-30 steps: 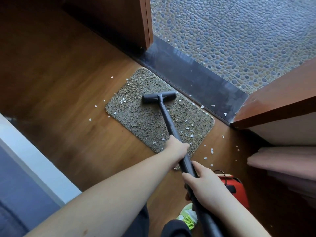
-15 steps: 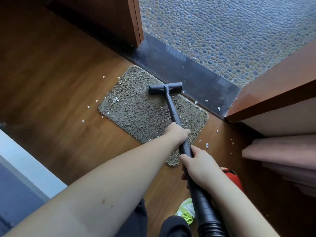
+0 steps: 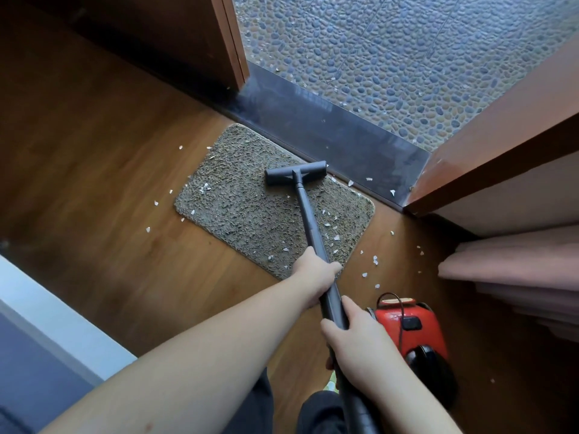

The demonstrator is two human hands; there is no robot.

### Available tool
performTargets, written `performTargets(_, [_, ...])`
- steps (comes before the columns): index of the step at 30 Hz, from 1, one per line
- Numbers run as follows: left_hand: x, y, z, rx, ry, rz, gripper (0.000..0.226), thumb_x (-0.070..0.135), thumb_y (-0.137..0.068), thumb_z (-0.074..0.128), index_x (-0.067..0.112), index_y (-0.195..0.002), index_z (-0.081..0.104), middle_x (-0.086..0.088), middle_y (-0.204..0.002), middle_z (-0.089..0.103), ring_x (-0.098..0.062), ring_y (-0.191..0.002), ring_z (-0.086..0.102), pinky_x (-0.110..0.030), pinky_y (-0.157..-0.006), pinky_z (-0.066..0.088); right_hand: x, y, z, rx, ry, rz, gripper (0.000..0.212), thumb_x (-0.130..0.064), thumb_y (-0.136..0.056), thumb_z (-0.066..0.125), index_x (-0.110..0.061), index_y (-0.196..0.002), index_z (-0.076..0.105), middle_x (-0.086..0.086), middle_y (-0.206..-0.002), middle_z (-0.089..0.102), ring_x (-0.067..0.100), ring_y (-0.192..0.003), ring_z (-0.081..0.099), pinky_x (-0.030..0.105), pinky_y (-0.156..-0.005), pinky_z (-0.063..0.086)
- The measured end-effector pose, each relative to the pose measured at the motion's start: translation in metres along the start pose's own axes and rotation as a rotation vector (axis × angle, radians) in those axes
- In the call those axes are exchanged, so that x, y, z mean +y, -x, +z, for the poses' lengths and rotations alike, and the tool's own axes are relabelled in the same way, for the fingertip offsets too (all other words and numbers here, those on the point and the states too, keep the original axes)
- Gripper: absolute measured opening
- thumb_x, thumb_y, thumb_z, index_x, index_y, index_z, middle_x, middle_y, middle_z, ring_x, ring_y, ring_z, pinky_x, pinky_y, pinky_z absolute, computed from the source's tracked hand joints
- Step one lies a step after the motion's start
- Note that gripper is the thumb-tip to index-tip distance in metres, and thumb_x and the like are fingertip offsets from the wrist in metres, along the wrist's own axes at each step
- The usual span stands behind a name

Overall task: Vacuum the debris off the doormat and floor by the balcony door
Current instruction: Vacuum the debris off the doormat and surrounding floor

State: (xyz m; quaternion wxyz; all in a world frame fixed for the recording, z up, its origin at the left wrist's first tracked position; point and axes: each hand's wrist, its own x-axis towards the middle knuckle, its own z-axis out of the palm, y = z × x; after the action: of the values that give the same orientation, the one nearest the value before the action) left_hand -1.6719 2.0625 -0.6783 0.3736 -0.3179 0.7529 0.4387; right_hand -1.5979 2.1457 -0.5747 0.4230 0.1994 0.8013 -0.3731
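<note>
A brown shaggy doormat (image 3: 250, 214) lies on the wooden floor (image 3: 109, 183) beside the dark door threshold (image 3: 344, 133). White debris flakes (image 3: 336, 237) are scattered on the mat's right part and on the floor around it. The dark vacuum wand (image 3: 308, 220) runs up to its T-shaped floor head (image 3: 296, 172), which rests on the mat's far edge near the threshold. My left hand (image 3: 316, 274) grips the wand higher up. My right hand (image 3: 360, 343) grips it lower down, near the hose.
The red vacuum body (image 3: 407, 327) stands on the floor at my right. Wooden door frames (image 3: 232, 42) flank the opening onto the pebbled balcony floor (image 3: 391, 57). Pink fabric (image 3: 517, 261) lies at the right; a white and blue edge (image 3: 47, 314) at the left.
The floor head has slid from the mat's middle to its far edge by the threshold. My view has shifted, bringing more of the red vacuum body into sight.
</note>
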Motion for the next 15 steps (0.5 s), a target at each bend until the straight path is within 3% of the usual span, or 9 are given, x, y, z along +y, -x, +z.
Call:
performTargets(6, [-0.014, 0.013, 0.018, -0.016, -0.050, -0.002, 0.041, 0.031, -0.085, 0.064, 0.013, -0.118, 0.051, -0.013, -0.116, 0.062, -0.034, -0.104, 0.062, -0.041, -0.091, 0.054, 0.021, 0.017, 0.002, 0.011, 0.013, 0.019, 0.011, -0.037, -0.083, 0.048, -0.036, -0.093, 0.044, -0.002, -0.075, 0.064, 0.021, -0.076, 0.067, 0.035, -0.078, 0.053])
performTargets(12, [-0.004, 0.012, 0.024, -0.011, -0.021, -0.015, 0.037, 0.030, -0.087, 0.063, 0.013, -0.117, 0.050, -0.014, -0.116, 0.060, -0.034, -0.102, 0.061, -0.039, -0.086, 0.055, 0.024, 0.011, -0.007, 0.018, -0.044, -0.025, 0.004, -0.026, -0.089, 0.050, -0.026, -0.086, 0.049, -0.004, -0.068, 0.059, 0.005, -0.047, 0.056, 0.024, -0.057, 0.046])
performTargets(15, [0.000, 0.009, 0.024, 0.008, 0.006, -0.016, 0.036, 0.030, -0.086, 0.065, 0.013, -0.115, 0.052, -0.014, -0.114, 0.061, -0.034, -0.101, 0.062, -0.041, -0.087, 0.056, 0.022, 0.006, -0.009, 0.024, -0.033, -0.018, 0.005, -0.029, -0.088, 0.049, -0.027, -0.084, 0.047, -0.003, -0.072, 0.060, 0.013, -0.063, 0.065, 0.027, -0.062, 0.051])
